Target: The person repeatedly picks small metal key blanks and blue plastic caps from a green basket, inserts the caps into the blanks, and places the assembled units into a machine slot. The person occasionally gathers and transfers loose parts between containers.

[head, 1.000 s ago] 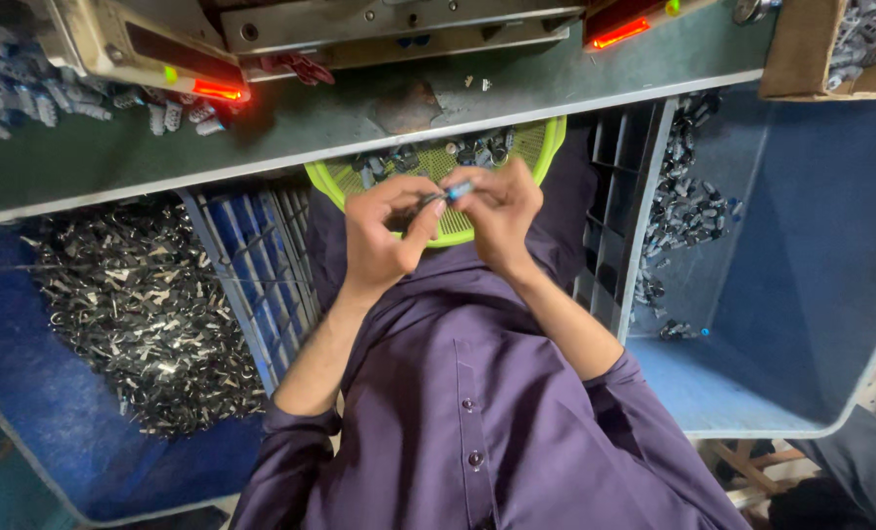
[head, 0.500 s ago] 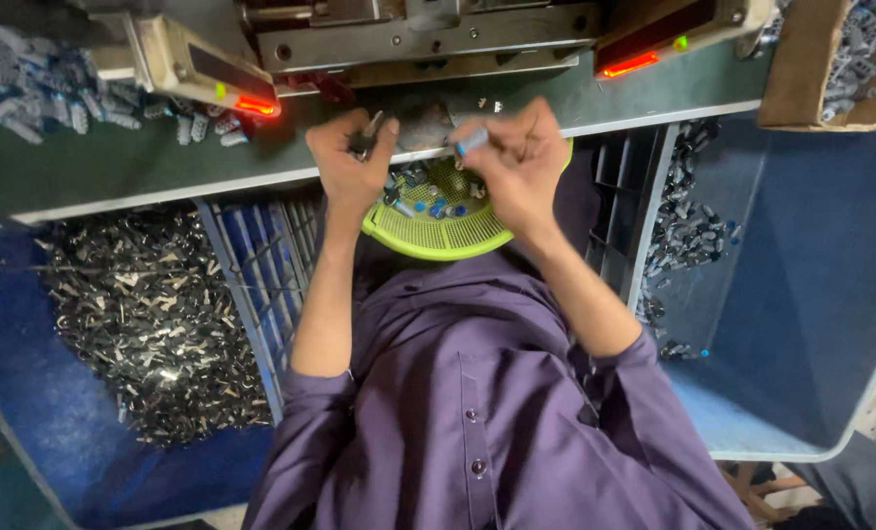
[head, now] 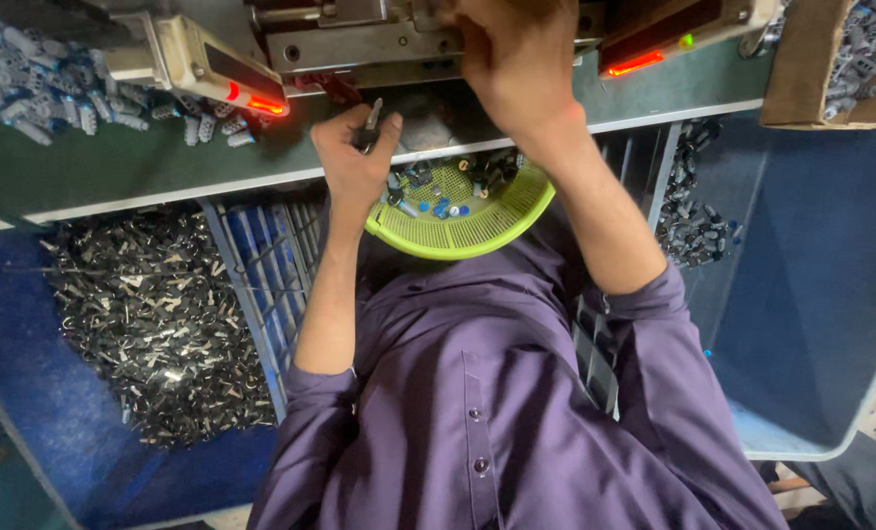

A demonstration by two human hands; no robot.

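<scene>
- Left hand (head: 352, 157) at the counter (head: 114, 172) edge, fingers (head: 384, 137) pinched shut on a small metal part (head: 370, 116), tip sticking up just below the machine (head: 360, 44).
- Right hand (head: 516, 64) is up inside the machine's front, fingers curled toward it; they are hidden, so cannot tell if it holds anything or how open it is.
- To do this well, I'd judge: keep the pinch low on the part so the tip stays free, keep it upright, and keep the left hand out of the slot where the right hand works.
- Green mesh basket (head: 477, 221) sits on the lap just below both hands, loose small blue and dark parts in it.
- Red indicator lights (head: 261, 106) on housings either side of the machine, near the left hand.
- Grey pieces pile (head: 36, 98) on the counter at left, well apart.
- Blue bin (head: 26, 432) at left holds a heap of shiny metal pieces (head: 154, 324); right bin (head: 821, 294) holds a few dark pieces.
- In the way: the right forearm crosses over the basket, and the light housing crowds the left hand.
</scene>
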